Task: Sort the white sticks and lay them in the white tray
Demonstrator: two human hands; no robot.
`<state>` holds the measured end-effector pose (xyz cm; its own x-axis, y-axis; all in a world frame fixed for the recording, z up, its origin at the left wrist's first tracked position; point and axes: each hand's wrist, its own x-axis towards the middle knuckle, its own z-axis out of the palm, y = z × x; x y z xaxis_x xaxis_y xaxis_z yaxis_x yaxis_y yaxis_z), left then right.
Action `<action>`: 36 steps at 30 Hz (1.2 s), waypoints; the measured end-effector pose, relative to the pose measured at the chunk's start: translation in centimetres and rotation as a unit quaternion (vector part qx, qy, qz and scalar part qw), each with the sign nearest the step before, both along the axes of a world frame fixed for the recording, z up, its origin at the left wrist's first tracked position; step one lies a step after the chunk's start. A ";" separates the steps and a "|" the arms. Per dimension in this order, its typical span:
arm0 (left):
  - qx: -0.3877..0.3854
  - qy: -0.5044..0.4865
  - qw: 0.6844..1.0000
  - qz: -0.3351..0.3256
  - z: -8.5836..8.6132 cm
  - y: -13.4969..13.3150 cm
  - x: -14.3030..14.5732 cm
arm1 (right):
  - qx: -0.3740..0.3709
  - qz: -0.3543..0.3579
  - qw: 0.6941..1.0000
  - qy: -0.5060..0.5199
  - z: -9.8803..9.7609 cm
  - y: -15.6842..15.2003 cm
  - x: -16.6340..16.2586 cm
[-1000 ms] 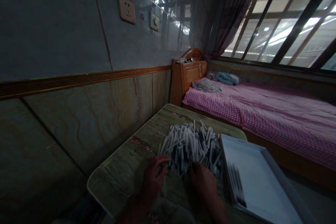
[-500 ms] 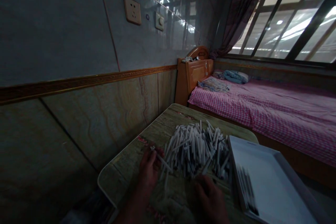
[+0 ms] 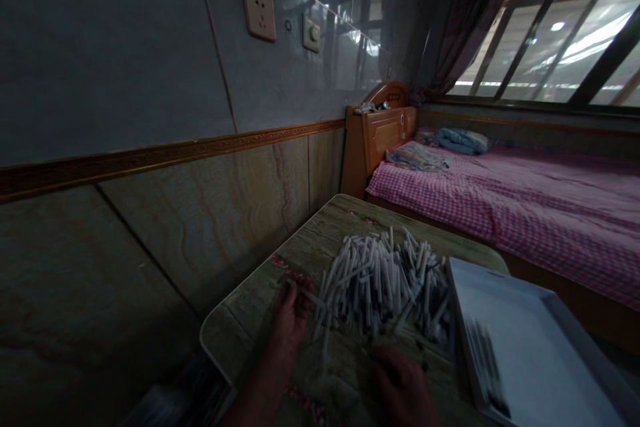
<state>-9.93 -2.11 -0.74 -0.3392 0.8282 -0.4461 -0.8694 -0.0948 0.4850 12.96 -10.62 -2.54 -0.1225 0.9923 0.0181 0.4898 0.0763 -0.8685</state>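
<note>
My left hand (image 3: 293, 313) is closed around a slim white pen-like stick (image 3: 309, 294), which points right toward the pile. A large heap of similar white sticks (image 3: 375, 277), some with dark parts, lies on the small table (image 3: 245, 317), just right of this hand. Close to the heap's near edge is my right hand (image 3: 403, 380), its fingers curled together. Whatever those fingers hold, if anything, is too dark and blurred to name. Several sticks with dark ends (image 3: 485, 363) lie side by side in a white tray (image 3: 535, 347) to the right.
A tiled wall (image 3: 225, 213) runs along the table's left side. Beyond the table stands a bed with a pink checked sheet (image 3: 500, 207) and a wooden headboard (image 3: 375, 137). Small dark bits (image 3: 424, 365) lie beside my right hand. A dark bundle (image 3: 175, 400) is below the table's left edge.
The whole view has shifted slightly, so the table and bed sit further right. The stick in my left hand has tilted flatter. My right hand stays near the heap, fingers still curled.
</note>
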 end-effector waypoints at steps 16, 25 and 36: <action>0.007 0.018 1.000 -0.006 -0.4 -0.2 0.1 | 0.000 -0.022 1.000 0.020 0.7 -0.2 -0.1; 0.005 0.016 1.000 0.000 -0.4 -0.1 0.2 | -0.001 -0.013 1.000 0.028 0.4 -0.2 0.1; -0.004 0.024 1.000 -0.007 -0.1 -0.3 0.4 | -0.006 -0.009 0.999 0.041 0.1 -0.1 0.2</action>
<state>-9.50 -2.42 -0.84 -0.3491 0.8290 -0.4368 -0.8464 -0.0790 0.5266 13.18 -10.76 -2.43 -0.1028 0.9946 0.0156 0.4186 0.0575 -0.9064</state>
